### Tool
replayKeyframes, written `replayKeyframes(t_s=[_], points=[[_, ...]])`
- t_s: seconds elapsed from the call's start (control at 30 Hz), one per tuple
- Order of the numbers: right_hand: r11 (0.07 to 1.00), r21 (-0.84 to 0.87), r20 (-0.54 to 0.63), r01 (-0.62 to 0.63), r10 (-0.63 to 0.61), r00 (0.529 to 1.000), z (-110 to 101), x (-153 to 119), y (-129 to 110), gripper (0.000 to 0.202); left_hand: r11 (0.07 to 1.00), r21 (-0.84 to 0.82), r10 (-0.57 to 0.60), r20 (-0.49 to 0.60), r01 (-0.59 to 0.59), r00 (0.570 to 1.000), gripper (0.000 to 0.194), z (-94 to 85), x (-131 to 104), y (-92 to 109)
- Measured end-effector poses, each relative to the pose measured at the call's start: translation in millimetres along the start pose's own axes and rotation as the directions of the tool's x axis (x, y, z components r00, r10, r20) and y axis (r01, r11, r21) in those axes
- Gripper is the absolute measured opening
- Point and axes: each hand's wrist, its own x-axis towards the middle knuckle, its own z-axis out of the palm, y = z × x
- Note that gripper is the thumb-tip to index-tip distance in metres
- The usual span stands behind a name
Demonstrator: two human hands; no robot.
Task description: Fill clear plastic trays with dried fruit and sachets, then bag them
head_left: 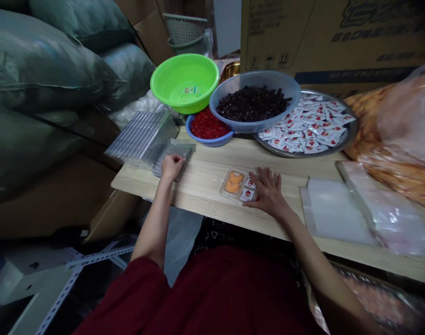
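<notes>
Tray (229,194) is sitting on the wooden table (205,179), right up against the right hand (267,190), which has its fingers spread over the tray's right edge, by the two packets (247,194). Orange bits (234,182) fill the other side, facing the left hand (173,166). That one's well apart, fingers bunched at a clear plastic stack (168,151); can't tell if it's pinching anything.
</notes>
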Motion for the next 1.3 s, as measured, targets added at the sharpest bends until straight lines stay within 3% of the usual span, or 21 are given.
replayKeyframes(t_s=[0.27, 0.6, 0.73, 0.8, 0.87, 0.9, 0.93, 1.0, 1.07, 1.13, 1.17, 1.23, 1.3], points=[[0.999, 0.035, 0.079, 0.005, -0.007, 0.997, -5, -4, 10, 0.1, 0.999, 0.035, -0.017, 0.0, 0.017, 1.0, 0.023, 3.2, 1, 2], [0.999, 0.035, 0.093, -0.025, 0.021, 0.995, -9, -19, 11, 0.103, 0.991, 0.134, 0.012, 0.001, -0.012, 1.0, 0.016, 5.0, -3, 28], [0.993, 0.108, -0.003, -0.036, 0.037, 0.999, -32, -27, 1, 0.099, 0.993, 0.109, 0.053, -0.103, -0.042, 0.993, 0.015, -13.1, -16, 29], [0.969, 0.245, -0.109, -0.034, 0.063, 0.992, -47, -33, -13, 0.085, 0.995, 0.057, 0.089, -0.228, -0.078, 0.97, 0.016, -28.2, -35, 32], [0.882, 0.467, -0.202, -0.066, 0.179, 0.963, -58, -39, -33, 0.066, 0.968, -0.143, 0.138, -0.375, -0.204, 0.917, 0.016, -41.7, -64, 42], [0.8, 0.593, -0.21, -0.093, 0.264, 0.941, -60, -40, -45, 0.055, 0.902, -0.305, 0.153, -0.438, -0.306, 0.886, 0.017, -45.8, -81, 52], [0.688, 0.716, -0.181, -0.119, 0.348, 0.92, -60, -41, -59, 0.046, 0.786, -0.485, 0.153, -0.45, -0.384, 0.88, 0.019, -47.4, -101, 63], [0.394, 0.904, -0.028, -0.167, 0.444, 0.896, -55, -39, -86, 0.041, 0.486, -0.771, 0.147, -0.393, -0.412, 0.908, 0.02, -41.5, -142, 92], [0.064, 0.977, 0.158, -0.202, 0.418, 0.895, -45, -33, -107, 0.049, 0.249, -0.921, 0.145, -0.271, -0.3, 0.952, 0.019, -25.0, -181, 120], [-0.205, 0.957, 0.271, -0.206, 0.38, 0.884, -38, -26, -115, 0.053, 0.122, -0.985, 0.139, -0.103, -0.121, 0.985, 0.017, -3.4, -213, 140], [-0.287, 0.938, 0.3, -0.194, 0.39, 0.87, -37, -24, -113, 0.05, 0.093, -0.995, 0.15, -0.02, -0.034, 0.988, 0.016, 7.0, -223, 146], [-0.337, 0.931, 0.299, -0.14, 0.483, 0.823, -41, -24, -99, 0.043, 0.072, -0.992, 0.19, 0.116, 0.104, 0.975, 0.016, 23.4, -232, 149], [-0.258, 0.96, 0.245, -0.107, 0.595, 0.765, -49, -30, -76, 0.039, 0.044, -0.976, 0.21, 0.217, 0.212, 0.953, 0.02, 32.3, -223, 143]])
